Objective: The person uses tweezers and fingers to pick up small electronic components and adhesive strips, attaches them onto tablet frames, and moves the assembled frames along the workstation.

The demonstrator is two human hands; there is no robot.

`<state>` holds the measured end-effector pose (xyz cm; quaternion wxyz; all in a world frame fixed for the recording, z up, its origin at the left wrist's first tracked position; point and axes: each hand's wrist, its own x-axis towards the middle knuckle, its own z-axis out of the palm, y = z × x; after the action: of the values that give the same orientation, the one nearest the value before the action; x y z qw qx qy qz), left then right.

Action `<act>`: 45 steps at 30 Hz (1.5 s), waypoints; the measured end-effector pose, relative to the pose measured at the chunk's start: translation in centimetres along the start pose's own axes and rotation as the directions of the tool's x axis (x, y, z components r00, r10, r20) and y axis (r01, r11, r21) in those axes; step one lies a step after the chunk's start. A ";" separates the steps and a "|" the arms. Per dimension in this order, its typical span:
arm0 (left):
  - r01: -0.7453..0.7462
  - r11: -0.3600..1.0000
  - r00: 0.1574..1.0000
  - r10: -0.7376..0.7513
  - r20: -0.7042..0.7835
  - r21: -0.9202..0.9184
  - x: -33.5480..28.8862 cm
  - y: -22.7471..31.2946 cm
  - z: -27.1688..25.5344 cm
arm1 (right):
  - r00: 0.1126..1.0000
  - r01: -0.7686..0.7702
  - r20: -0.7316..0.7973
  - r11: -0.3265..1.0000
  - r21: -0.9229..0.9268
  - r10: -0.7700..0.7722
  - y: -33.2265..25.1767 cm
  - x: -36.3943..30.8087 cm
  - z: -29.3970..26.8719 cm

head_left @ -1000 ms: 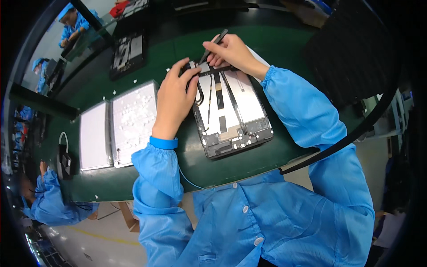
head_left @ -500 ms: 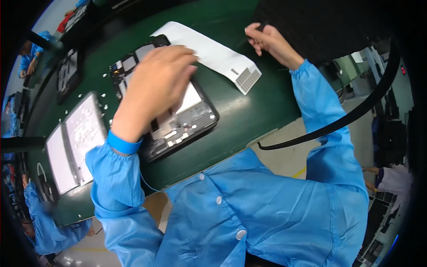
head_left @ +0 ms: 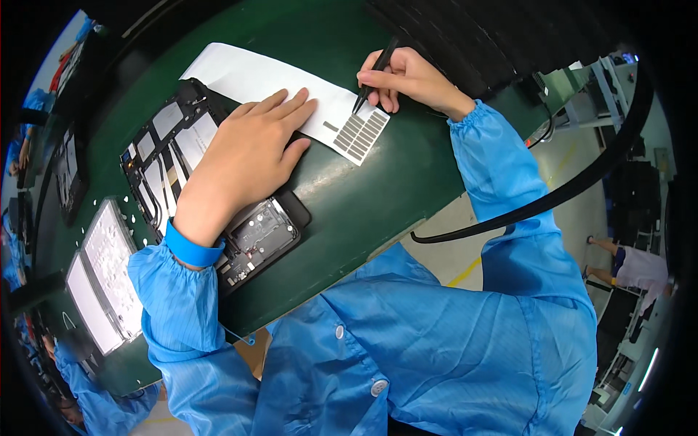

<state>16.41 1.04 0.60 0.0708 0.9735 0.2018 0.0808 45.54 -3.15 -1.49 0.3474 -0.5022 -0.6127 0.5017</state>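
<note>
My left hand point(head_left: 247, 149) lies flat, fingers spread, pressing on a long white sheet point(head_left: 240, 69). Small grey rectangular labels point(head_left: 361, 136) stand in rows at the sheet's right end, with one apart from the block. Black tweezers point(head_left: 387, 56) are pinched in my right hand point(head_left: 407, 78), their tips pointing down at the upper edge of the label rows. Below my left palm and wrist sits an opened laptop base point(head_left: 265, 232) with its inside parts exposed; my hand and forearm hide its middle.
At the left lies an open clear tray point(head_left: 109, 254) holding many small white pieces, with bits scattered beside it. Another black laptop part point(head_left: 70, 174) stands farther left. A blue wrist strap point(head_left: 190, 247) circles my left wrist. A black cable point(head_left: 538, 207) arcs across the right.
My left hand has gone from above the laptop base to the white sheet and flattened there. My right hand has come left, bringing the tweezers to the labels. The whole view has shifted slightly.
</note>
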 end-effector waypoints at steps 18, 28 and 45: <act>0.019 0.960 0.926 -0.122 -0.357 -0.279 -5.1 -0.3 -5.3 | 0.975 0.132 -0.204 0.966 0.224 -0.086 -6.4 9.3 7.6; 0.337 0.922 0.697 -0.380 -0.608 -0.190 -9.1 -5.9 -1.8 | 0.974 0.173 -0.163 0.979 0.108 -0.154 -6.1 16.5 12.5; 0.351 0.936 0.787 -0.292 -0.543 0.006 -9.0 -4.8 -1.9 | 0.927 0.274 -0.255 0.961 -0.047 -0.277 -6.1 15.9 13.4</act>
<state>6.07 1.98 0.53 -0.0274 0.8658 0.3802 0.3242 27.42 8.69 -0.26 0.4886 -0.4743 -0.6291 0.3749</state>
